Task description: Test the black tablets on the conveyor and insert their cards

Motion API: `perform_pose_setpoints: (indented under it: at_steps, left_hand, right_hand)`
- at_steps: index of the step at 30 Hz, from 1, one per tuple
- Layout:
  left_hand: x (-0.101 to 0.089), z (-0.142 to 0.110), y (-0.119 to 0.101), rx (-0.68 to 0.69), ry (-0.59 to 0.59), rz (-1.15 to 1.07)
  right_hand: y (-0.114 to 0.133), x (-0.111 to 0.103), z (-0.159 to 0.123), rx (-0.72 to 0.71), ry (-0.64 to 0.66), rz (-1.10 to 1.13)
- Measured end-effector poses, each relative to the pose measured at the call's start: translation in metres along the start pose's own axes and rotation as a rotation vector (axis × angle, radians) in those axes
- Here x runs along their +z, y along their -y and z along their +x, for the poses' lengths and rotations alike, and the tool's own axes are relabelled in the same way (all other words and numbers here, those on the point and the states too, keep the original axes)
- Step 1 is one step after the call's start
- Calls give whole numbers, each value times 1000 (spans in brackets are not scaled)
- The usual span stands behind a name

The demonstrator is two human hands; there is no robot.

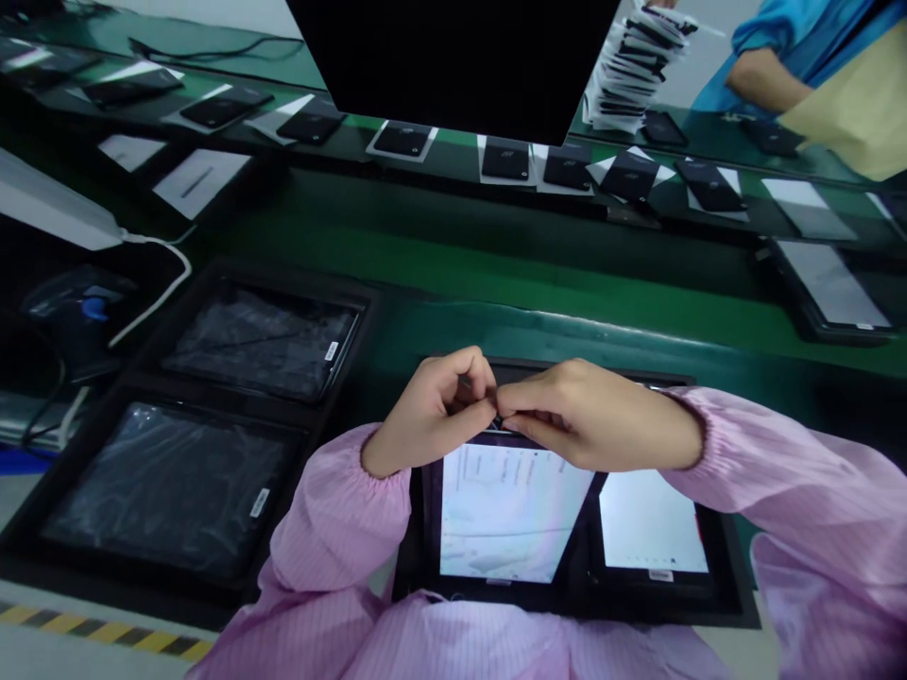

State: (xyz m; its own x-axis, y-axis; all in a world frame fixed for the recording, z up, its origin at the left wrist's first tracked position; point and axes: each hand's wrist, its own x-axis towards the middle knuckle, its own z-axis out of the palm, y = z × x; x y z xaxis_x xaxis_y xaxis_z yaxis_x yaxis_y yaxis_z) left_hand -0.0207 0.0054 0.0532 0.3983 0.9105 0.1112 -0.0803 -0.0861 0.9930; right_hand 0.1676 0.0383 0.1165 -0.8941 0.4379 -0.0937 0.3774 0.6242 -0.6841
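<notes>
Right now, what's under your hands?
Two lit tablets in a black tray. My left hand and right hand hide bits near their far edges, so what's there can't be seen.

We see pink, finely striped sleeves and a green bench. The tray is black, its lit screens whitish. We note a blue sleeve on another person, a bright blue spot on the dark scanner, and yellow-and-black stripes on the floor tape.
</notes>
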Motion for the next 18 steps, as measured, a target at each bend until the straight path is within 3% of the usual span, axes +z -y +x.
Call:
perform_pose_setpoints:
  at_steps: [5,8,10,13,16,18]
  left_hand:
    - [-1,8,3,-73,-46,4]
    - [-3,23,7,-174,-105,55]
    - [-8,40,15,-255,-154,128]
    - [-25,73,33,-322,-232,224]
    - [-46,105,55,-368,-267,299]
    - [-56,120,63,-423,-238,349]
  right_hand:
    - [-9,0,6,125,19,10]
    - [-31,-20,-16,239,-191,53]
    - [-56,-39,-55,325,-463,92]
    - [-103,-52,-146,526,-812,154]
    - [-147,-29,-243,824,-1012,111]
    - [-167,2,-290,1019,-1037,52]
